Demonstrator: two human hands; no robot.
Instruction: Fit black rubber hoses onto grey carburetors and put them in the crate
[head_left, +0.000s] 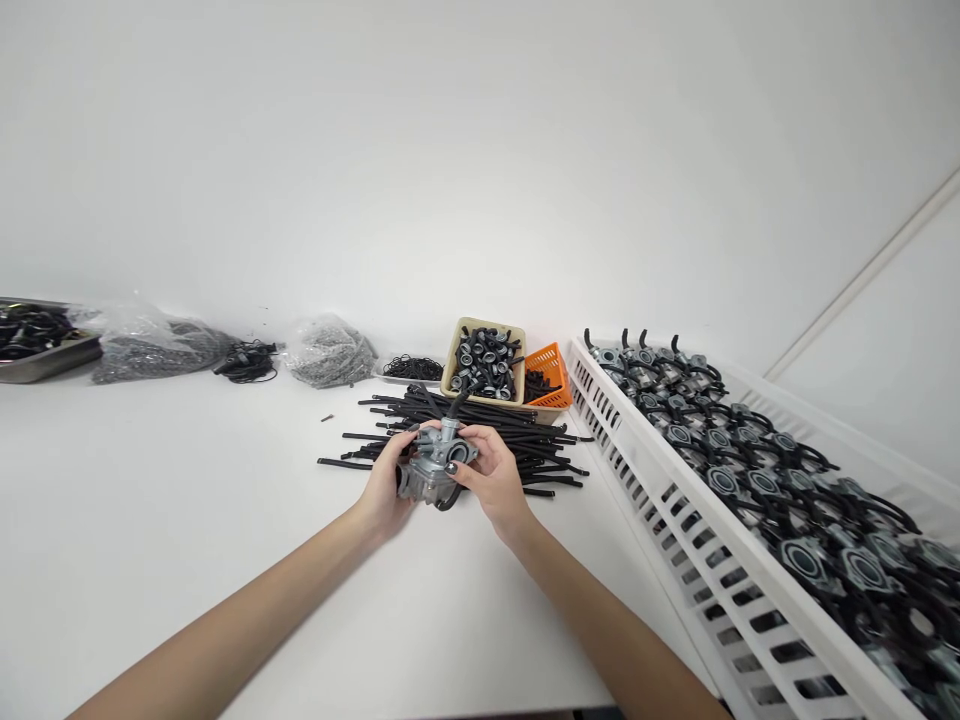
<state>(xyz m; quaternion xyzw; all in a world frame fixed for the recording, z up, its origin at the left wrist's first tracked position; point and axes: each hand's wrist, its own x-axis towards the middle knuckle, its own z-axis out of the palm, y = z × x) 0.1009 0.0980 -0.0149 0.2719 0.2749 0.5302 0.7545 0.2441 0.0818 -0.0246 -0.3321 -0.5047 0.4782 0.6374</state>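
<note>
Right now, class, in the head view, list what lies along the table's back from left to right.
Metal tray, clear bag of grey parts, black tangle, second clear bag, thin black rings, beige basket, orange basket, white crate.

No txt, labels, brands or nos. legible anywhere. Carburetor (433, 468), frame centre: any marks on the casting too small to tell. Beige bin (457, 350), orange basket (553, 362), white crate (675, 505) at right: no print made out.
</note>
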